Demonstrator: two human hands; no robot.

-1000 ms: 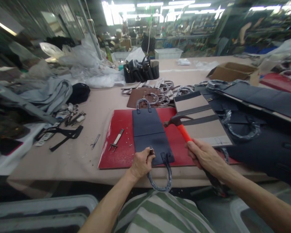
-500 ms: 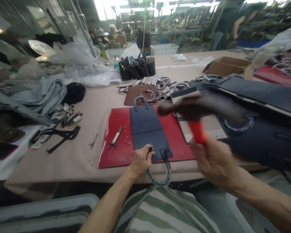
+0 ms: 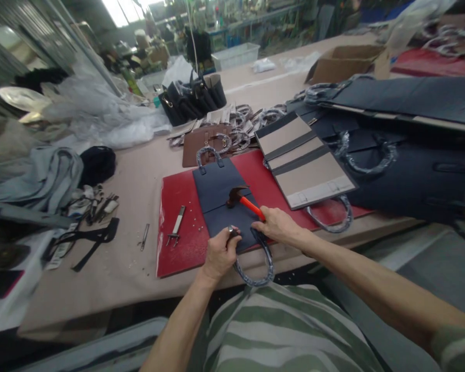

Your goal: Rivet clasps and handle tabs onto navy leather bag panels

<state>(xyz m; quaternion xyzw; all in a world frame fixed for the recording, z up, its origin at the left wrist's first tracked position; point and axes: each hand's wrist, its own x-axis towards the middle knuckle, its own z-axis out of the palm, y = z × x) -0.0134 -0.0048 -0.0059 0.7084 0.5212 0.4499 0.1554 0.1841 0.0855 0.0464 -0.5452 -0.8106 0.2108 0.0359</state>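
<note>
Head view. The left hand (image 3: 219, 254) pinches a metal punch (image 3: 230, 230) in closed fingers over the blue bag (image 3: 219, 182), which lies beneath and beyond them. The right hand's (image 3: 277, 226) fingers wrap the hammer (image 3: 251, 207), its head beyond and left of them. Probably head-heavy, the hammer suits a low grip; the bag, seemingly light and flexible, an edge hold.
</note>
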